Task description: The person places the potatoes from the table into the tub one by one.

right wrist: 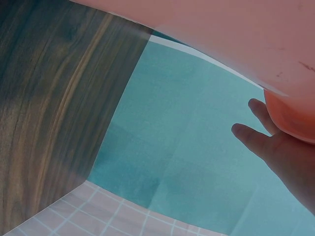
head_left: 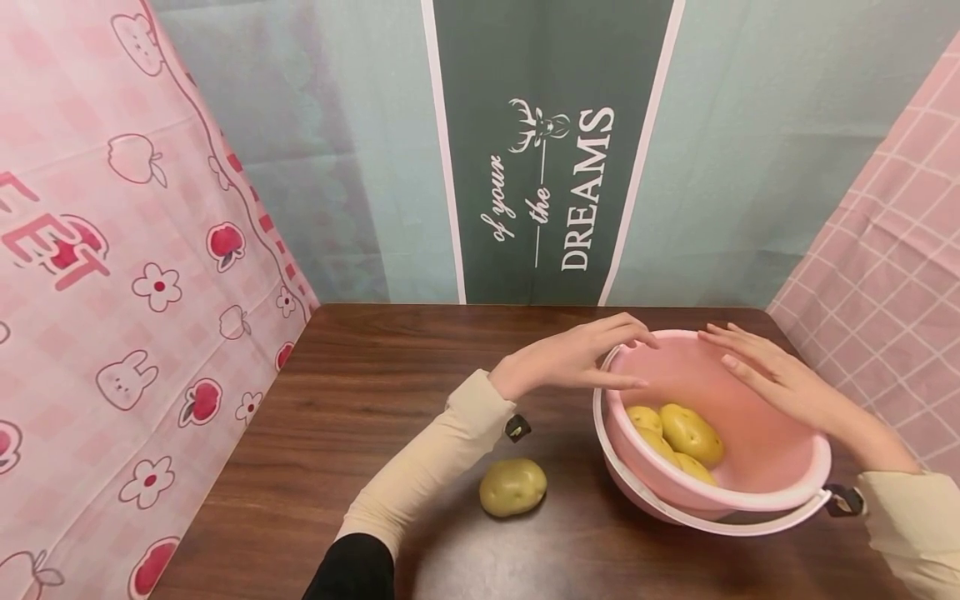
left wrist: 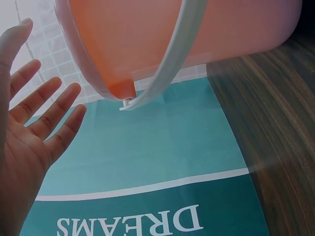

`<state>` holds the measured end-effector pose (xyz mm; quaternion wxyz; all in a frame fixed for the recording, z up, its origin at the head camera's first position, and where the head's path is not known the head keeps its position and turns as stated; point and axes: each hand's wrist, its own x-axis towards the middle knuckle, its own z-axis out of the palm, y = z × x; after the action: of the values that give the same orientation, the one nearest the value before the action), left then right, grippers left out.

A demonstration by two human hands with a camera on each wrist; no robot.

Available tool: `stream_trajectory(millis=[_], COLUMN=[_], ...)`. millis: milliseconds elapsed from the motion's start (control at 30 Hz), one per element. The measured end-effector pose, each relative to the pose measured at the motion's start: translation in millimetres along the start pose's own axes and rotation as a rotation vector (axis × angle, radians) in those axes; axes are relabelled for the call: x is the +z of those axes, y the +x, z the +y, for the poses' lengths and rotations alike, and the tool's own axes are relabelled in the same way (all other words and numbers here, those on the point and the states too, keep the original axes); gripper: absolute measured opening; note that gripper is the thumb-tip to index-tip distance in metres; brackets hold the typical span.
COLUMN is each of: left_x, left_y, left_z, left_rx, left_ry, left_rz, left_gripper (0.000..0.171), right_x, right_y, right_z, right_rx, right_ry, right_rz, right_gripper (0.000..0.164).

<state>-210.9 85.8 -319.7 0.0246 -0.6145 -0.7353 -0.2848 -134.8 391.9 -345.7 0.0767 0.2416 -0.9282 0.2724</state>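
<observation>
A pink bucket (head_left: 757, 417) stands at the right of the table, with several yellow potatoes (head_left: 691, 435) inside. Its white handle (head_left: 720, 525) hangs down along the near side. At the bucket's left rim is my left hand (head_left: 577, 354), fingers extended and holding nothing; the left wrist view shows its fingers (left wrist: 64, 137) spread apart from the bucket wall. My right hand (head_left: 787, 379) reaches over the right rim with straight fingers and nothing in it. Whether it touches the rim I cannot tell. One more potato (head_left: 513, 487) lies on the table, left of the bucket.
The brown wooden table (head_left: 360, 400) extends to the left of the bucket. A green and teal cloth (head_left: 540, 167) with white lettering hangs behind it. Pink printed cloth (head_left: 135, 333) hangs on the left, and a pink checked one (head_left: 900, 233) on the right.
</observation>
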Motion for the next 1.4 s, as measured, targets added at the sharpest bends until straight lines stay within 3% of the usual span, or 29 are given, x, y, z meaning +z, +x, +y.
stream_trajectory(millis=[600,1400], left_x=[3.7,8.8], left_y=[-11.2,-31.0], left_z=[-5.6,-10.9], left_rx=[0.042,-0.056], left_ry=[-0.005,-0.027], left_rz=[0.041,-0.001], left_gripper=[0.046,0.052], right_x=[1,-1], right_y=[1,1], right_z=[3,1], right_rx=[-0.026,-0.025], right_ry=[-0.007,0.001], right_rz=[0.01,0.013], right_gripper=[0.044,0.045])
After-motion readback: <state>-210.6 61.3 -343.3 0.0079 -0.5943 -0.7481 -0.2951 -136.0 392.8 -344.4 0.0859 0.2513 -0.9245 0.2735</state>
